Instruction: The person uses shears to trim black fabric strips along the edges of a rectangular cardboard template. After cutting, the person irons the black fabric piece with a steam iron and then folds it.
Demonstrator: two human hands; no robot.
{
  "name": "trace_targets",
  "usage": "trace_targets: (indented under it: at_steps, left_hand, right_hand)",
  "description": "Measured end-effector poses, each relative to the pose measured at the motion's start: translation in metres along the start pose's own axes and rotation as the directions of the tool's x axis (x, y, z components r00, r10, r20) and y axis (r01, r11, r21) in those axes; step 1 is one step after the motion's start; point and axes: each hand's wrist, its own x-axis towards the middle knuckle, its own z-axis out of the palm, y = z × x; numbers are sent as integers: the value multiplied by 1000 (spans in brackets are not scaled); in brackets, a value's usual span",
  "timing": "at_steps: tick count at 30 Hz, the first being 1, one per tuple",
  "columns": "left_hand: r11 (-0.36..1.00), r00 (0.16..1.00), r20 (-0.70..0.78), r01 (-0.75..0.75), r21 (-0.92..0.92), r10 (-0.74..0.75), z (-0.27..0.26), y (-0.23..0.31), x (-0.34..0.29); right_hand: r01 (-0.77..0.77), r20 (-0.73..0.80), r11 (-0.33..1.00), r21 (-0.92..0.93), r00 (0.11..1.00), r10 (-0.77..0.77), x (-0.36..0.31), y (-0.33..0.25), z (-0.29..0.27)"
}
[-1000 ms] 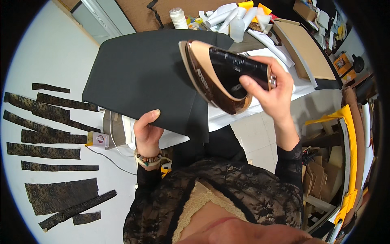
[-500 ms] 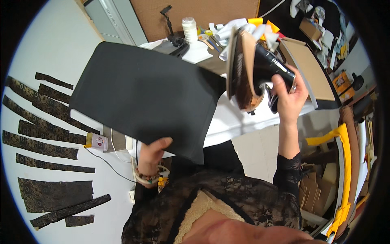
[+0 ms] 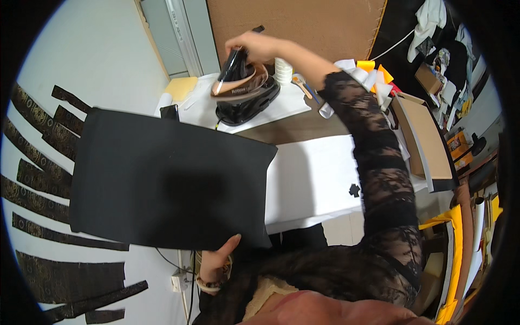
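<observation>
My left hand grips the near edge of a large black panel, its thumb on top and its other fingers hidden underneath. The panel is raised toward me at the left. Far across the table, my right hand is closed on the handle of a black and copper-brown clothes iron. Right beneath the iron stands its black base; I cannot tell whether the two touch. A small black scrap lies on the white table cover to the right.
Behind the iron stands a white jar, with brushes beside it. White and orange scraps lie at the back right, near an open cardboard box. Patterned dark strips hang on the white wall at left.
My right hand has carried the iron from the right side to the far left, over its base. The black panel in my left hand has come lower and nearer.
</observation>
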Motion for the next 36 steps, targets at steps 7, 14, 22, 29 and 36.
trace_targets:
  at_steps: [7, 14, 22, 29, 36]
  left_hand:
    - [995, 993, -58, 99, -17, -99, -33, -9, 12]
    - [991, 985, -118, 119, -63, -125, -20, 2, 24]
    - [992, 999, 8, 44, -118, -43, -7, -1, 36]
    - [979, 958, 217, 199, -40, -186, -41, -67, 60]
    - [969, 948, 317, 61, -241, 19, 29, -66, 48]
  right_hand:
    - [-163, 80, 986, -24, 983, 165, 31, 81, 82]
    - [-348, 33, 808, -475, 911, 412, 10, 82, 91]
    - [-307, -549, 946, -105, 811, 203, -183, -64, 80]
    - [-619, -426, 392, 681, 101, 899, -379, -225, 133]
    - [-751, -498, 205, 627, -184, 848, -491, -291, 145]
